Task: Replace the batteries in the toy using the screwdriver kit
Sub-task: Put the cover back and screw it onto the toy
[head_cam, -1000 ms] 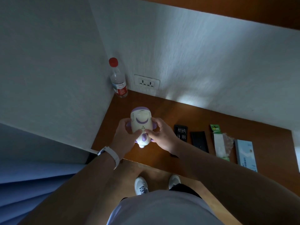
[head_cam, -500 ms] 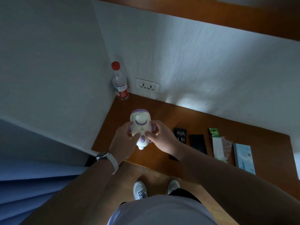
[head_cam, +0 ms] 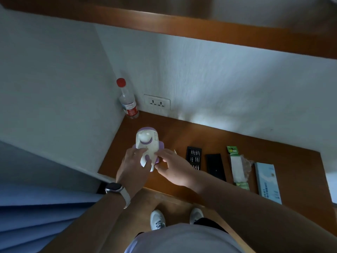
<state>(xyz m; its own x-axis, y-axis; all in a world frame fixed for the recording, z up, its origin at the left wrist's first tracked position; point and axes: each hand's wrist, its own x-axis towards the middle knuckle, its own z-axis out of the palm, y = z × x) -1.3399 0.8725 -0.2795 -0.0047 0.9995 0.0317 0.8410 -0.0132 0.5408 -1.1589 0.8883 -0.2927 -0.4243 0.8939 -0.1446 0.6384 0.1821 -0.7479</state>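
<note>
The toy (head_cam: 147,141) is a white figure with purple trim. I hold it over the left part of the wooden desk (head_cam: 273,161), its rounded head pointing away from me. My left hand (head_cam: 134,166) grips its lower left side, a watch on that wrist. My right hand (head_cam: 173,168) holds its lower right side between fingers and thumb. The screwdriver kit's black bit tray (head_cam: 194,157) lies on the desk just right of my right hand, its black lid (head_cam: 215,167) beside it. A green-and-white battery pack (head_cam: 237,166) lies further right.
A light blue box (head_cam: 267,181) lies at the desk's right end. A clear bottle with a red cap (head_cam: 127,101) stands in the back left corner beside a wall socket (head_cam: 157,103). A wooden shelf (head_cam: 200,31) runs overhead. My shoes (head_cam: 157,219) show below the desk edge.
The toy has turned a little in my hands, and my right hand has slid toward its lower end. The view has tilted up, showing more of the shelf.
</note>
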